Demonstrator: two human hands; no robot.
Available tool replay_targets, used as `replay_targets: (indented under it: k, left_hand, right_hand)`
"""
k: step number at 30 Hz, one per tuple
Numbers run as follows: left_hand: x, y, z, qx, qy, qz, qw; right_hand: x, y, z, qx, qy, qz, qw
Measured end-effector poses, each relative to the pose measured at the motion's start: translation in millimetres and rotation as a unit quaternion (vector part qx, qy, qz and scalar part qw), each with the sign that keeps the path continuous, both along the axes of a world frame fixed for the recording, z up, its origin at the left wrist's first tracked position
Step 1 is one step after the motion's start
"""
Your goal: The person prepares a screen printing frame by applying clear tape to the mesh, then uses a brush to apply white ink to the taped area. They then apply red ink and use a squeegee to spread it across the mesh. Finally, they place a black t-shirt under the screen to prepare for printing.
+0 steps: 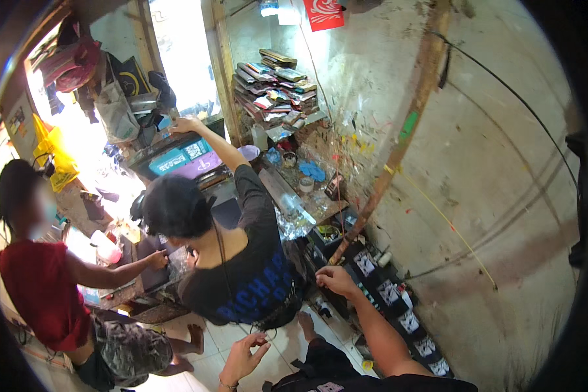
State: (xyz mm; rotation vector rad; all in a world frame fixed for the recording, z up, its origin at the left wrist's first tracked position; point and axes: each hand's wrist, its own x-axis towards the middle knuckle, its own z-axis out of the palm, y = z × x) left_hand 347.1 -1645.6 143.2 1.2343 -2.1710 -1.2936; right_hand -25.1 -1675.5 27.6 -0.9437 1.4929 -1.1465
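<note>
My left hand [244, 357] is low in the middle, behind the co-worker in the dark printed shirt [242, 274]. Its fingers are loosely bent, with a gap between thumb and fingertips, and I see nothing held in it. To the right, my right hand [338, 281] has its fingers curled together. Whatever they may hold is hidden or too small to make out. That hand is nearest a row of black pieces with white printed pictures [389, 289] along the wall. From this view I cannot tell whether it touches them.
Another person in a red sleeveless top [42, 294] stands at the left, reaching toward the cluttered workbench [121, 297]. A stack of frame-like boards [274, 91] sits in the back corner. A wooden post [389, 170] slants down the wall. Pale tiles [196, 375] cover the floor.
</note>
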Motion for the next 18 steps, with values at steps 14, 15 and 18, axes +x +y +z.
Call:
replay_targets:
  k: [14,15,18]
  left_hand:
    - [-98,-152,18,0.279,0.166,0.131,0.937]
    - [-101,-155,19,0.274,0.168,0.117,0.94]
    - [-112,-159,22,0.296,0.177,0.128,0.93]
  right_hand:
    - [-161,-384,53,-0.177,0.316,-0.183,0.914]
    - [-168,-405,63,-0.171,0.376,-0.185,0.892]
    - [-198,-464,97,-0.193,0.479,-0.166,0.84]
